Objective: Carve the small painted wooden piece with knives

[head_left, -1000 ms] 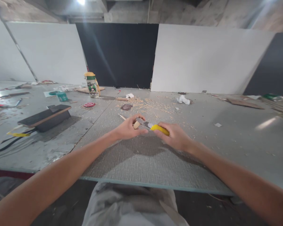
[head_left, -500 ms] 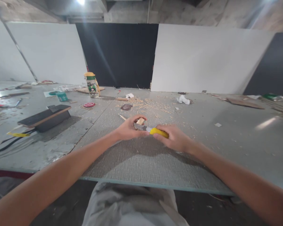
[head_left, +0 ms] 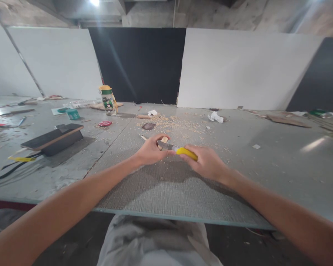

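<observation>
Above the grey table (head_left: 166,201), my left hand (head_left: 151,149) is closed around a small pale piece of wood (head_left: 164,140). Part of the wood is hidden by the fingers. My right hand (head_left: 204,160) grips the yellow handle of a utility knife (head_left: 187,153). The knife's blade points left and lies against or just in front of the wood; exact contact cannot be made out. My left thumb is close to the front end of the handle. Pale wood shavings (head_left: 177,123) are scattered on the table beyond my hands.
Left of my arm lies a dark, long box-like tool (head_left: 62,138) with a strap. Farther back stand a yellow-lidded bottle (head_left: 108,99) and a teal box (head_left: 72,114). A red round lid (head_left: 105,123), a brown patch (head_left: 149,126) and crumpled paper (head_left: 215,117) lie around.
The knife blade has tilted and shifted slightly up along the wood. The wood has turned a little in my left hand, and both hands stay in nearly the same place.
</observation>
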The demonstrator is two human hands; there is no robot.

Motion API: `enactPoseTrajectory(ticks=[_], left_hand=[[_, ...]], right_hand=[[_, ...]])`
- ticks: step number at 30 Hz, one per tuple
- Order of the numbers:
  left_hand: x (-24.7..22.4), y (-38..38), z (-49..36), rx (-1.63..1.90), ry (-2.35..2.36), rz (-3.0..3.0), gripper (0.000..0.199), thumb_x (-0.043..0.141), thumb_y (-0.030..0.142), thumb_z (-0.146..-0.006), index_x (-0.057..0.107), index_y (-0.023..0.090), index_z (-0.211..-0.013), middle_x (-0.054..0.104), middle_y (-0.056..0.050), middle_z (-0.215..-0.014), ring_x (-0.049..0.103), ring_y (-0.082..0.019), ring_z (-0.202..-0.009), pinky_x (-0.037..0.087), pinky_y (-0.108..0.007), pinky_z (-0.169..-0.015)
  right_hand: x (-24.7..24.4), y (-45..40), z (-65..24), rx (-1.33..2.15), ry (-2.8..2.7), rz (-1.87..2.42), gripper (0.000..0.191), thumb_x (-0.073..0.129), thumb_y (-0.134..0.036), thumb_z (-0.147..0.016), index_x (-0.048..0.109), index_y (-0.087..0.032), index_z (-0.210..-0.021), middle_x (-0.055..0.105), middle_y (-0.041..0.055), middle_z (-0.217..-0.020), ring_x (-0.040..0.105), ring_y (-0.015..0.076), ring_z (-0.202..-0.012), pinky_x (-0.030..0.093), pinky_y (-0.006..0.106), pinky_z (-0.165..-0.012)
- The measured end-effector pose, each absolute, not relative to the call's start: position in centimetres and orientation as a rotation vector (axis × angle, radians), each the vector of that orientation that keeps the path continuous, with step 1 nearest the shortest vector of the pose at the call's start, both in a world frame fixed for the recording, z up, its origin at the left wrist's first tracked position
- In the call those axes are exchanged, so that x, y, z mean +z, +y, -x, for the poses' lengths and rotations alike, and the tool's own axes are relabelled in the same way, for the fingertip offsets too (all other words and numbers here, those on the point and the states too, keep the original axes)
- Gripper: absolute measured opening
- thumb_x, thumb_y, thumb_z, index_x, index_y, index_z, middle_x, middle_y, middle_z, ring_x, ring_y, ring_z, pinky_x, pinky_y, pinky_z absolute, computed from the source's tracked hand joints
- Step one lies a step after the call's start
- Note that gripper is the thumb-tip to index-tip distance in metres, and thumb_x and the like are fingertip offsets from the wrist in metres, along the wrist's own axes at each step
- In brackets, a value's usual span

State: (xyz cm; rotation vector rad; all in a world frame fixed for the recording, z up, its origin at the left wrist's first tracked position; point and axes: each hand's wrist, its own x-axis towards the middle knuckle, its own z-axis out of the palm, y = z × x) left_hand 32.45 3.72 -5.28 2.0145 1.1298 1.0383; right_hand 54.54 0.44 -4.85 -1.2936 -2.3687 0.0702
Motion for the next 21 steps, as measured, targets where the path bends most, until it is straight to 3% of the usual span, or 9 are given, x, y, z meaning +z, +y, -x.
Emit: enactPoseTrajectory(ticks=[9,15,21], left_hand=[[-5.5,3.9,-32.3,1.018,1.182,-2.025,0.06,0.078,0.053,-0.066,0.057,0.02,-0.111,0.051,0.006,-0.065,0.039,-0.007,-0.045,0.032,-0.024,-0.048],[-5.3,3.8,-32.5,1.097,1.14,-1.968,0.033,0.068,0.046,-0.078,0.056,0.018,-0.091,0.047,0.004,-0.067,0.043,-0.008,-0.055,0.033,-0.022,-0.049],[-5.9,4.8,-32.0,1.0,0.87,-1.687,0.045,0.071,0.052,-0.074,0.054,0.019,-0.099,0.055,0.002,-0.074,0.054,-0.01,-0.059,0.04,-0.023,-0.051]], right_hand=[[-5.0,0.3,-54.5,0.011,-2.345,1.322,0.036,0.042,-0.054,-0.095,0.053,-0.022,-0.083,0.061,0.0012,-0.07,0.051,0.0165,-0.061,0.027,0.028,-0.057],[-5.2,1.2,-54.8,0.128,-2.22,1.337,0.043,0.037,-0.058,-0.096,0.047,-0.022,-0.076,0.057,-0.0005,-0.065,0.051,0.0153,-0.059,0.03,0.029,-0.058],[-5.5,1.6,-55.0,0.119,-2.236,1.311,0.041,0.039,-0.056,-0.096,0.048,-0.021,-0.076,0.058,-0.0002,-0.067,0.051,0.0152,-0.06,0.029,0.029,-0.058]])
